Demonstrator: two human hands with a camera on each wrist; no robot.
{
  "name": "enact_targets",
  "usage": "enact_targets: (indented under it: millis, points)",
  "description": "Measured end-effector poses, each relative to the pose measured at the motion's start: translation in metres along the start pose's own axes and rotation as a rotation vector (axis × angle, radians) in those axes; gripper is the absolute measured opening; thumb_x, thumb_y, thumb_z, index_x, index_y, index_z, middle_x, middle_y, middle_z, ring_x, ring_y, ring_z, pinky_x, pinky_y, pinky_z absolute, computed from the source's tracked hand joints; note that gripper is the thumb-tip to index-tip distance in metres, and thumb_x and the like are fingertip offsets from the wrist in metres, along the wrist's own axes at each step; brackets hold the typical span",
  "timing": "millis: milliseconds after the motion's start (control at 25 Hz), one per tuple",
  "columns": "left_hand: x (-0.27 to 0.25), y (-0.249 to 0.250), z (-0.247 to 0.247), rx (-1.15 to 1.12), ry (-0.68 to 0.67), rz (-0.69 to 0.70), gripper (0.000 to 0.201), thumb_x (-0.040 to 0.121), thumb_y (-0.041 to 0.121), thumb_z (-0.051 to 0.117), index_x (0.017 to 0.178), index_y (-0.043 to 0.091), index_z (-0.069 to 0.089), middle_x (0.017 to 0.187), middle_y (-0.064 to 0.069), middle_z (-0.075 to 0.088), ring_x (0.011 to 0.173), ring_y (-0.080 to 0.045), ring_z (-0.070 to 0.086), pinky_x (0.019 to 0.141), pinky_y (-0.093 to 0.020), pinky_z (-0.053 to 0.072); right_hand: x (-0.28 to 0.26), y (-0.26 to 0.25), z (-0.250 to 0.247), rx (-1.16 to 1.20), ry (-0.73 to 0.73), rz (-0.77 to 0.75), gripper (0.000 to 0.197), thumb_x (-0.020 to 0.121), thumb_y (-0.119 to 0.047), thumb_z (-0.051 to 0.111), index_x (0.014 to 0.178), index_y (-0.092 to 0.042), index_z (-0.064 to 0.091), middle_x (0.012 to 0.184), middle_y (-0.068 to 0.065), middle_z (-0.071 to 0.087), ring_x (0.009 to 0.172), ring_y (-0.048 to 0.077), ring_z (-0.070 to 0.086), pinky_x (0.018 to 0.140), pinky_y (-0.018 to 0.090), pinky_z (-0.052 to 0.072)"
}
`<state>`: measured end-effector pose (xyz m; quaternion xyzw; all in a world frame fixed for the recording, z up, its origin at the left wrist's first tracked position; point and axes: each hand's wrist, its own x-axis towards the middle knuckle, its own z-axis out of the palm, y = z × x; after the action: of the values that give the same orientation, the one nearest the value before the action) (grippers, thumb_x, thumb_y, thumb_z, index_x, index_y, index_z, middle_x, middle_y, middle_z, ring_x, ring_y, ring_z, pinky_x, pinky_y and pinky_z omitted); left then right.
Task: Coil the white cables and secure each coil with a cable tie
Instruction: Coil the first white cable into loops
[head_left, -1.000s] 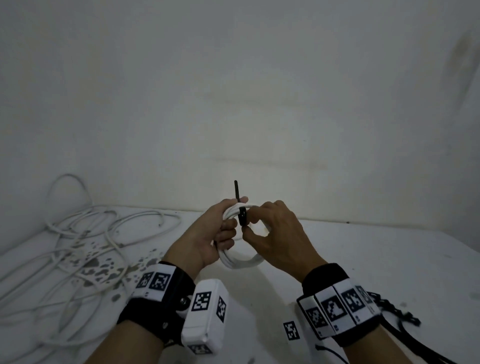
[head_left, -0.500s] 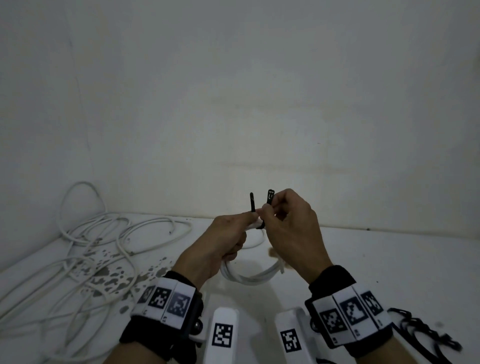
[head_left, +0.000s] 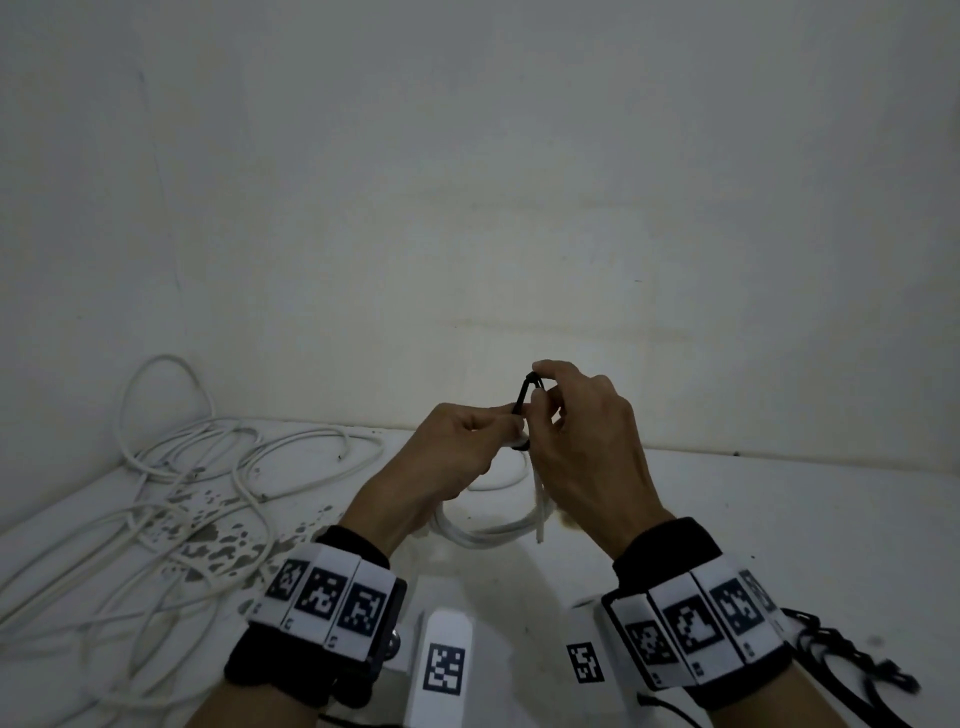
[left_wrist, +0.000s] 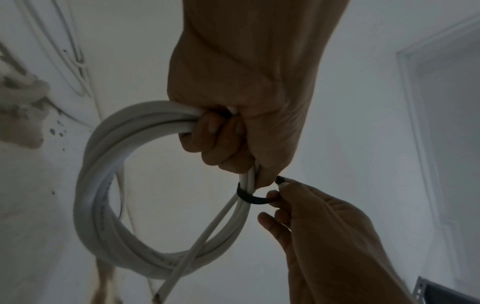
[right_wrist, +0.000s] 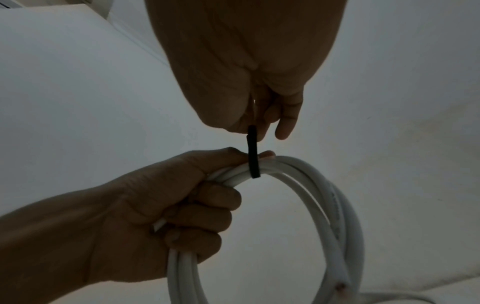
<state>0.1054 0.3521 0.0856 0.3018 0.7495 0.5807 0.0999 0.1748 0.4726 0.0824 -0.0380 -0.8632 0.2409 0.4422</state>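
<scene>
We see two bare hands raised above a white tabletop (head_left: 779, 519), working together on a small round coil of smooth white cable (left_wrist: 103, 205). The left hand (head_left: 457, 447) has its fingers curled firmly around one side of the coil, holding it in the air. A thin black plastic cable tie (right_wrist: 253, 156) is looped around the coil's strands just beside the left hand's thumb. The right hand (head_left: 587, 441), directly beside the coil, pinches the upper part of the tie between thumb and fingertips. One cut end of the cable hangs free below the coil. To the left of the coil, a loose tangle of long white cables (head_left: 171, 493) sprawls over the table, reaching the wall.
</scene>
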Motion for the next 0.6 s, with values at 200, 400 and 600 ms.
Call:
enact_targets:
  millis: [200, 400, 600]
  points:
    - [-0.003, 0.002, -0.005, 0.033, 0.003, -0.011, 0.024, 0.097, 0.025, 0.055, 0.102, 0.023, 0.078, 0.056, 0.020, 0.066, 0.037, -0.006, 0.023, 0.038, -0.017, 0.021, 0.000, 0.000, 0.003, -0.033, -0.014, 0.005, 0.032, 0.103, -0.014, 0.044, 0.131, -0.013, 0.059, 0.095, 0.003, 0.064, 0.090, 0.014, 0.043, 0.067, 0.018, 0.028]
    - [-0.006, 0.004, -0.008, 0.102, -0.021, -0.031, 0.024, 0.098, 0.021, 0.054, 0.112, 0.023, 0.073, 0.075, 0.019, 0.058, 0.029, -0.002, 0.035, 0.036, -0.010, 0.024, -0.003, -0.004, 0.001, -0.083, -0.136, 0.002, 0.040, 0.100, -0.007, 0.045, 0.139, -0.012, 0.054, 0.094, 0.004, 0.057, 0.095, 0.016, 0.038, 0.070, 0.017, 0.023]
    - [-0.004, 0.000, -0.009, 0.138, -0.010, -0.009, 0.025, 0.097, 0.023, 0.054, 0.110, 0.023, 0.075, 0.087, 0.007, 0.070, 0.039, 0.002, 0.035, 0.056, -0.004, 0.045, 0.002, -0.005, -0.007, -0.091, -0.214, 0.044, 0.032, 0.100, -0.013, 0.048, 0.128, -0.016, 0.063, 0.093, 0.001, 0.067, 0.092, 0.012, 0.056, 0.068, 0.013, 0.030]
